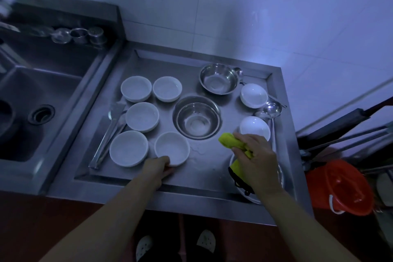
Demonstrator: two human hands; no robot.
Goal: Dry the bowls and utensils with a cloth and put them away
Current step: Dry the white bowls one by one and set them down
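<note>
Head view is showing us that we are gripping the near rim of a white bowl (172,148) with our left hand (158,169), while our right hand (257,159), at three o'clock of it, is clenching the yellow cloth (230,141).

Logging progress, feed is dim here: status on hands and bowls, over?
Left hand grips near white bowl by its rim. Right hand holds yellow cloth. Nothing blocking.

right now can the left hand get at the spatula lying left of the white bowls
Probably yes. The left hand is gripping the near white bowl, but the spatula lies uncovered further left, with only another white bowl between them to reach past.
</note>
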